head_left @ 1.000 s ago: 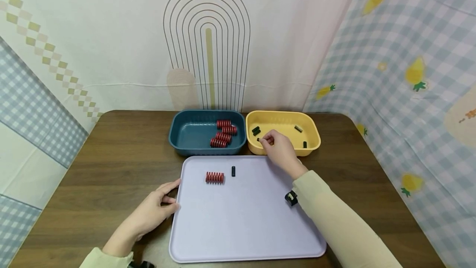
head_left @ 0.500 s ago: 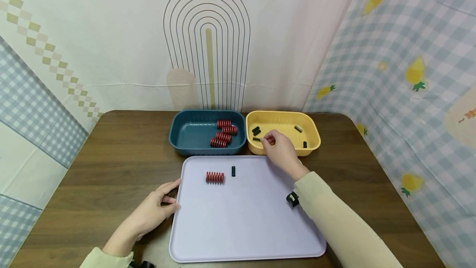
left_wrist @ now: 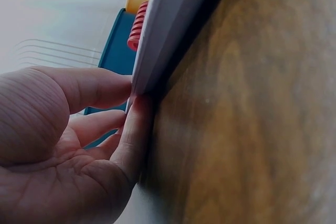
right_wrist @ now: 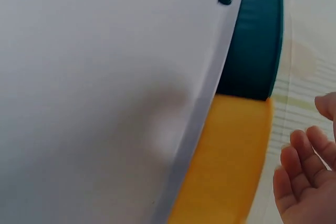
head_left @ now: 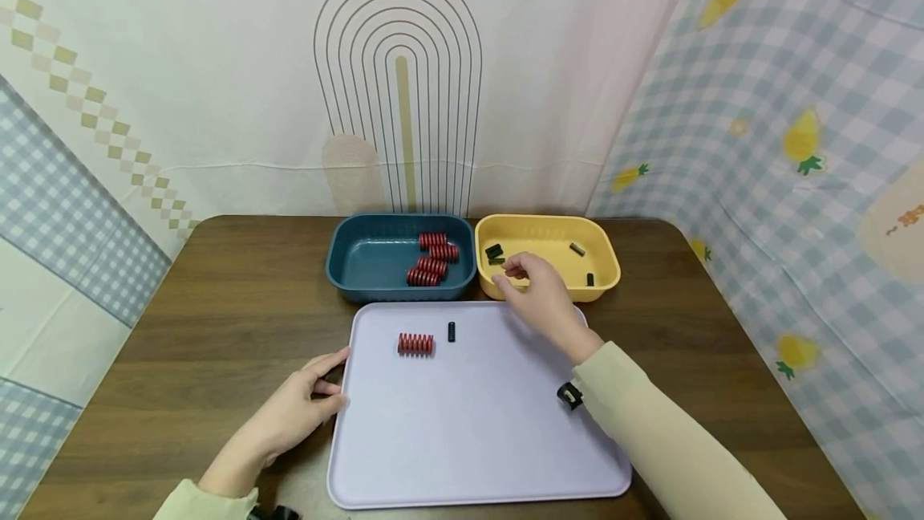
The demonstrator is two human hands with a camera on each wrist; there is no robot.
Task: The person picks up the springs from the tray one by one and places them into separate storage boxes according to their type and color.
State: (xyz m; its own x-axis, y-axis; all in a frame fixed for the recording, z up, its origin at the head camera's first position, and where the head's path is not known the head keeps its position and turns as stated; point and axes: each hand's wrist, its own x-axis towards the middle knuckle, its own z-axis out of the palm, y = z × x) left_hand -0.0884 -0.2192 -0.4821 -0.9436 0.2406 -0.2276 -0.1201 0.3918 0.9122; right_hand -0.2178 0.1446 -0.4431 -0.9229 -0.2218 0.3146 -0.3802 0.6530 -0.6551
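Observation:
My left hand (head_left: 296,412) pinches the left edge of a lilac tray (head_left: 476,440); in the left wrist view its fingers (left_wrist: 137,140) lie on both sides of the rim. My right hand (head_left: 541,299) hovers over the front of a yellow bin (head_left: 605,283), thumb and fingers apart, holding nothing. Small dark springs lie in this bin: a group at the left, including a thin spring (head_left: 496,261), one spring (head_left: 577,249) at the right back and another (head_left: 590,279) at the right front. A red spring (head_left: 415,344) and a small dark green spring (head_left: 451,331) rest on the tray.
A dark blue bin (head_left: 361,289) stands left of the yellow one, with several red springs (head_left: 431,265) in its right half. Both bins sit behind the tray on a wooden table (head_left: 238,303). A patterned cloth (head_left: 253,87) hangs behind.
My right hand has let go of a small spring at the left of the yellow bin, and its thumb has spread from the fingers. My left hand stays at the tray edge.

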